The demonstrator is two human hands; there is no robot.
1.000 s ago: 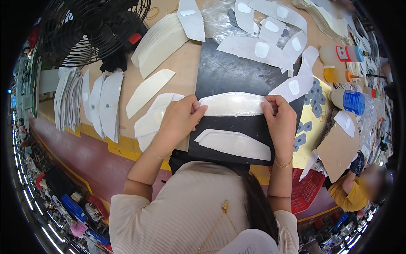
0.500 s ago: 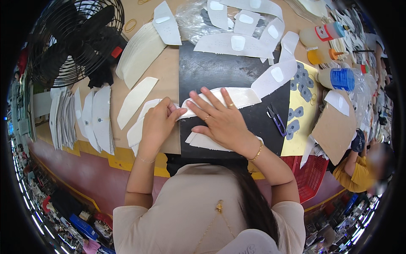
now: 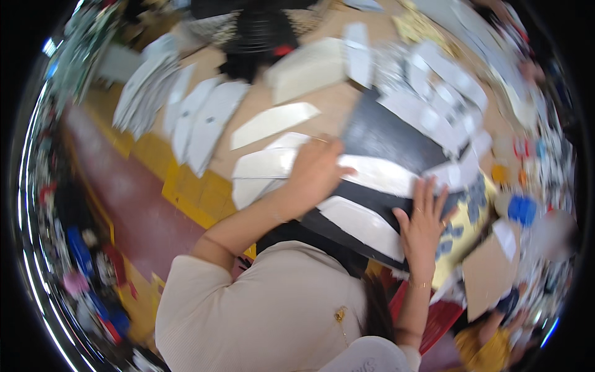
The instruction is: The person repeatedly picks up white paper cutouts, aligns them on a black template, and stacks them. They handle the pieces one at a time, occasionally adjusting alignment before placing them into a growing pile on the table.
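A long, curved white panel (image 3: pixel 381 172) lies across the black mat (image 3: pixel 378 127). My left hand (image 3: pixel 315 166) is at its left end, fingers curled and thumb pointing right; it seems to grip that end, though blur softens the detail. My right hand (image 3: pixel 423 226) rests open at the panel's right end, fingers spread, holding nothing. Nearer me, a second white panel (image 3: pixel 362 224) lies on the mat, close to the right thumb. Several pale panels (image 3: pixel 263 164) overlap beside and partly under my left hand. A single cream panel (image 3: pixel 273 124) lies beyond them.
A black fan (image 3: pixel 260 31) stands at the far edge. Stacked white pieces (image 3: pixel 145 87) lie at the left, a cream stack (image 3: pixel 310 71) behind. At right are a yellow sheet (image 3: pixel 449 266) with grey pieces, a blue-labelled bottle (image 3: pixel 522 209), brown board (image 3: pixel 489 273) and red basket (image 3: pixel 427 322).
The view has turned, so the table appears rotated and blurred. My right hand has slid from the panel's middle to its right end. My left hand stays near the left end.
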